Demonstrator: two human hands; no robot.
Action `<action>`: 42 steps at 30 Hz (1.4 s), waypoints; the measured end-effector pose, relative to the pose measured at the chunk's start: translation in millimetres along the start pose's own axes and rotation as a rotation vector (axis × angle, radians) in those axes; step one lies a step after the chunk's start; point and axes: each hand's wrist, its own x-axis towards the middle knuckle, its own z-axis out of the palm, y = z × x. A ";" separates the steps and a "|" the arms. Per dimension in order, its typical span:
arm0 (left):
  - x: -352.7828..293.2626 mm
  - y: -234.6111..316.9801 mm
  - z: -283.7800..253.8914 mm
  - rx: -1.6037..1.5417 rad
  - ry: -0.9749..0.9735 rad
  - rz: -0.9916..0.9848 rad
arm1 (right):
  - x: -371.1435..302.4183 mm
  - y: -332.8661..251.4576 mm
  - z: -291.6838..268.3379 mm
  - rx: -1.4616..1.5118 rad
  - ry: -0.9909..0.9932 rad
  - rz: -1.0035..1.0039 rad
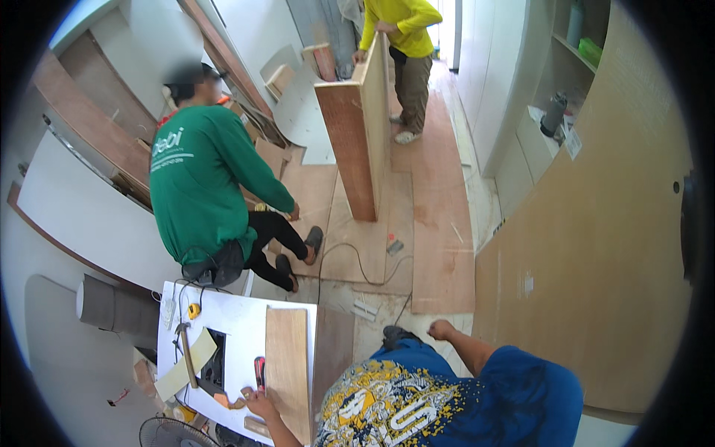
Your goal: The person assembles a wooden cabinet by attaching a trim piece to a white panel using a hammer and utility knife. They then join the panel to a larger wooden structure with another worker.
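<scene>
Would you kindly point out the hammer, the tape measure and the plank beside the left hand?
Hammer (189, 363): head view, on its handle.
Tape measure (194, 311): head view, on its yellow case.
Plank (287, 357): head view, on its broad upper face.

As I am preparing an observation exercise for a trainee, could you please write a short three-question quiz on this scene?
1. What colour top does the person with hands on the upright wooden panel wear: A) green, B) yellow or C) blue?
2. True or false: the yellow tape measure lies on the white table, left of the long plank.
3. Which hand of the camera wearer is nearer the red-and-black tool?

Key: 1. B; 2. True; 3. The left hand.
</scene>
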 end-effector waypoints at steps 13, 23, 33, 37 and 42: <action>-32.3 25.5 0.6 -0.438 0.308 -0.272 | 28.7 -56.5 -83.0 0.304 -0.102 0.032; -32.1 -6.7 12.8 -0.237 0.637 -0.129 | 45.9 -48.2 -90.9 0.241 -0.034 -0.103; -44.5 21.3 18.4 -0.014 0.419 0.074 | 23.5 -64.1 -116.1 0.345 -0.187 -0.073; -73.6 97.7 33.4 -0.304 0.222 -0.195 | 21.1 -47.0 -116.9 0.552 -0.186 0.102; -88.1 142.9 36.9 -0.233 0.101 0.135 | 34.4 -57.5 -123.5 0.409 -0.215 0.048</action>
